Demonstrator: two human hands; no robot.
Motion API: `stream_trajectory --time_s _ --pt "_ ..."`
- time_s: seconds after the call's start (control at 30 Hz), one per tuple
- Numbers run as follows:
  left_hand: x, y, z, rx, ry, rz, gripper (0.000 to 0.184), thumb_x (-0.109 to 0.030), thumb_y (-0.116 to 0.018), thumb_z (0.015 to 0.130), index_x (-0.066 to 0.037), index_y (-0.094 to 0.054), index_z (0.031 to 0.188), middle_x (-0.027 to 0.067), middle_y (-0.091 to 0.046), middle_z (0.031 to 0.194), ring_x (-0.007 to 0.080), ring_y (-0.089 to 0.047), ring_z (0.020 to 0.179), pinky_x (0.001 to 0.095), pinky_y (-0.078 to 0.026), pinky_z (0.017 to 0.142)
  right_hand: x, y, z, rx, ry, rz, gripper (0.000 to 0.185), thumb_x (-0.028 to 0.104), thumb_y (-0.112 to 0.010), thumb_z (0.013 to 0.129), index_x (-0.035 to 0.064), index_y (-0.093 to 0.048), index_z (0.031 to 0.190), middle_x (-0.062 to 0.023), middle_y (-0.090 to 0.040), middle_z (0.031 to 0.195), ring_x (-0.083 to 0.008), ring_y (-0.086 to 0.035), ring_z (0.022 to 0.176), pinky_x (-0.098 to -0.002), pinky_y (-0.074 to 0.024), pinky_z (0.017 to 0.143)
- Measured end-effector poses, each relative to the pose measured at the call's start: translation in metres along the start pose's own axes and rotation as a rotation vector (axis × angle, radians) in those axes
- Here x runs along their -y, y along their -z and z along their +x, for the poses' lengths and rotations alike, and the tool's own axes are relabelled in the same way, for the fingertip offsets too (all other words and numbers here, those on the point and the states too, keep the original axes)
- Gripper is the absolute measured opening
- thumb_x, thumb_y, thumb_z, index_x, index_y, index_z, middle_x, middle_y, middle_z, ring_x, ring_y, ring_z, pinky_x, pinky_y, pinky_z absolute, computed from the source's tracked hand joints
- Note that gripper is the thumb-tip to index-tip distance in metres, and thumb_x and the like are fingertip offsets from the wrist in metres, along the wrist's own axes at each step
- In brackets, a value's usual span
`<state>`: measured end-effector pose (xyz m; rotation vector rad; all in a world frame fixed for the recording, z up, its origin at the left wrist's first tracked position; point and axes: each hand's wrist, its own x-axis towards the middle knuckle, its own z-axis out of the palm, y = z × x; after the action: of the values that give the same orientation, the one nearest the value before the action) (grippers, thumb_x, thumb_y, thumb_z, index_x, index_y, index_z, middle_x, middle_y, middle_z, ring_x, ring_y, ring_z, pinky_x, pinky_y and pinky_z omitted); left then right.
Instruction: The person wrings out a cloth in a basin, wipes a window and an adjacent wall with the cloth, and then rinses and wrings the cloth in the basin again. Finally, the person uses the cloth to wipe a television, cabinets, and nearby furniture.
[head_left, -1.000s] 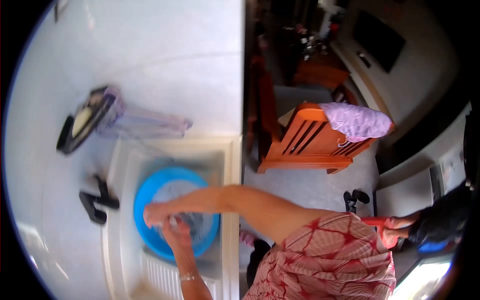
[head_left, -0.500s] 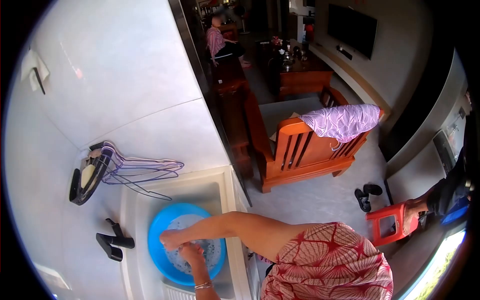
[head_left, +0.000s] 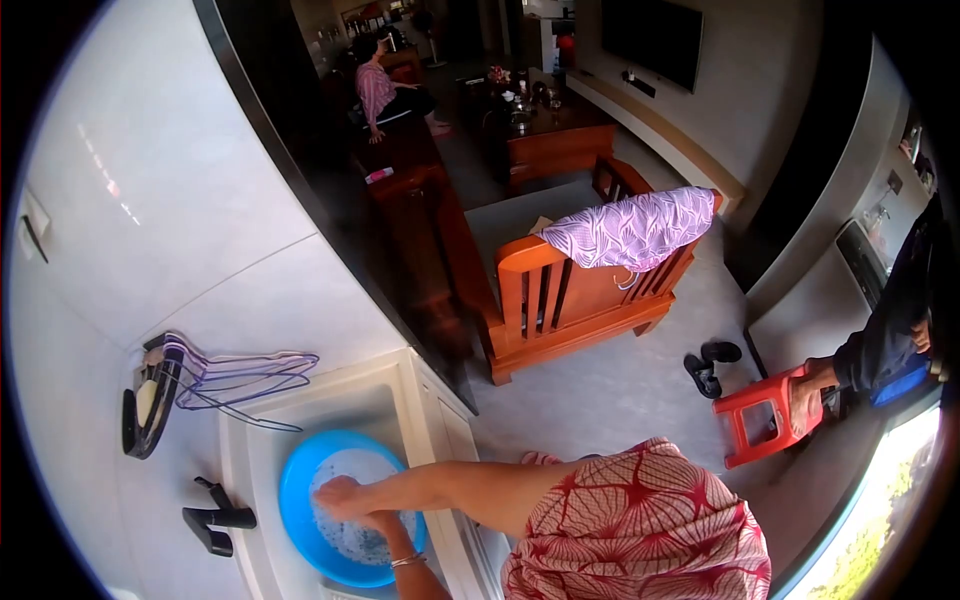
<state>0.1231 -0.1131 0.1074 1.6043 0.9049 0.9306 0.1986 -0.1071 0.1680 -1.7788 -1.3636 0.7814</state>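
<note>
The right hand (head_left: 341, 498), arm extended leftward, reaches over suds (head_left: 348, 463) in the basin (head_left: 293, 503), near left in the sink (head_left: 358, 405), the left hand (head_left: 380, 521) partly hidden alongside; neither grip's closure can be determined.

Pale sink (head_left: 365, 402): blue basin (head_left: 296, 505) of sudsy water (head_left: 372, 466) inside. Grey floor (head_left: 590, 400): black slippers (head_left: 704, 378), red stool (head_left: 788, 422), wooden chair (head_left: 600, 300).

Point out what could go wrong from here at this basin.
Suds might slop over the rim of the blue basin, since the right hand and left hand are down inside it. The bracelet on the left wrist could get wet, being so near the water. The wire hangers jut toward the sink; a bump might drop them.
</note>
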Motion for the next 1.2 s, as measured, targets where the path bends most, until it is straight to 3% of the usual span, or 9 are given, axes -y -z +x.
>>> stream_trajectory --time_s 0.23,0.4,0.5,0.57,0.63,0.77,0.87,1.03,1.2 --pt "-0.065 0.023 0.002 0.230 0.508 -0.219 0.033 -0.009 -0.061 0.068 -0.002 -0.051 0.099 0.0083 -0.054 0.078 0.0169 -0.053 0.059 0.0281 -0.042 0.037 -0.001 0.005 0.007 -0.115 -0.030 -0.125 0.044 0.033 -0.054 0.071 0.0053 -0.052 0.106 -0.0160 -0.058 0.093 -0.0272 -0.057 0.083 -0.0411 -0.0432 0.077" --pt "-0.082 0.059 -0.004 0.248 0.415 -0.199 0.052 -0.004 -0.058 0.067 0.003 -0.039 0.114 0.0106 -0.054 0.091 0.0175 -0.055 0.067 0.0234 -0.043 0.043 0.015 0.063 -0.010 0.224 -0.374 0.120 0.055 0.032 -0.058 0.067 0.0080 -0.045 0.115 -0.0158 -0.056 0.099 -0.0267 -0.059 0.075 -0.0360 -0.0495 0.055" --pt "-0.084 0.074 -0.013 0.180 0.188 0.021 0.047 -0.009 -0.058 0.071 0.001 -0.042 0.113 0.0113 -0.053 0.096 0.0172 -0.055 0.070 0.0227 -0.044 0.047 0.011 0.069 -0.005 0.295 -0.239 0.297 0.045 0.022 -0.058 0.064 0.0036 -0.054 0.104 -0.0129 -0.057 0.096 -0.0243 -0.059 0.071 -0.0330 -0.0487 0.051" --pt "-0.080 0.082 -0.018 0.133 0.355 -0.677 0.043 -0.018 -0.056 0.077 -0.002 -0.043 0.114 0.0099 -0.053 0.102 0.0172 -0.054 0.076 0.0214 -0.044 0.049 0.011 0.066 -0.004 0.326 -0.165 0.426 0.039 0.016 -0.058 0.063 0.0012 -0.056 0.099 -0.0120 -0.057 0.095 -0.0231 -0.058 0.074 -0.0326 -0.0489 0.054" --pt "-0.075 0.079 -0.024 0.073 0.459 -0.816 0.043 -0.023 -0.056 0.078 -0.004 -0.044 0.114 0.0086 -0.053 0.101 0.0170 -0.054 0.074 0.0217 -0.044 0.050 0.004 0.048 0.007 0.031 0.574 0.603 0.033 0.004 -0.055 0.059 -0.0006 -0.059 0.091 -0.0106 -0.058 0.092 -0.0207 -0.056 0.081 -0.0308 -0.0476 0.062" --pt "-0.077 0.082 -0.022 0.112 0.568 -1.018 0.041 -0.031 -0.049 0.082 -0.003 -0.046 0.112 0.0072 -0.053 0.105 0.0191 -0.053 0.082 0.0316 -0.046 0.066 0.031 0.048 0.004 0.290 0.202 1.054 0.036 -0.001 -0.054 0.055 -0.0008 -0.058 0.092 -0.0105 -0.059 0.090 -0.0186 -0.054 0.085 -0.0287 -0.0452 0.068" --pt "-0.102 0.086 -0.019 -0.139 0.332 -0.939 0.043 -0.034 -0.050 0.082 -0.003 -0.046 0.111 0.0067 -0.054 0.102 0.0193 -0.053 0.086 0.0347 -0.044 0.074 0.026 0.062 0.003 0.325 0.100 1.067 0.036 0.000 -0.054 0.056 -0.0009 -0.058 0.091 -0.0101 -0.059 0.088 -0.0183 -0.055 0.082 -0.0276 -0.0444 0.066" --pt "-0.123 0.091 -0.002 -0.339 0.216 -0.661 0.048 -0.035 -0.039 0.087 0.004 -0.042 0.114 0.0137 -0.048 0.106 0.0233 -0.048 0.099 0.0348 -0.037 0.087 0.039 0.074 -0.024 0.408 0.282 0.323 0.036 0.016 -0.065 0.059 0.0010 -0.059 0.090 -0.0129 -0.059 0.084 -0.0193 -0.055 0.075 -0.0303 -0.0438 0.061" --pt "-0.126 0.079 -0.002 0.030 0.009 -0.445 0.054 -0.036 -0.040 0.086 0.010 -0.037 0.114 0.0187 -0.045 0.110 0.0261 -0.046 0.102 0.0357 -0.037 0.088 0.070 0.063 -0.035 0.337 0.318 0.454 0.039 0.028 -0.062 0.062 0.0029 -0.055 0.092 -0.0110 -0.058 0.079 -0.0208 -0.055 0.075 -0.0317 -0.0425 0.063"
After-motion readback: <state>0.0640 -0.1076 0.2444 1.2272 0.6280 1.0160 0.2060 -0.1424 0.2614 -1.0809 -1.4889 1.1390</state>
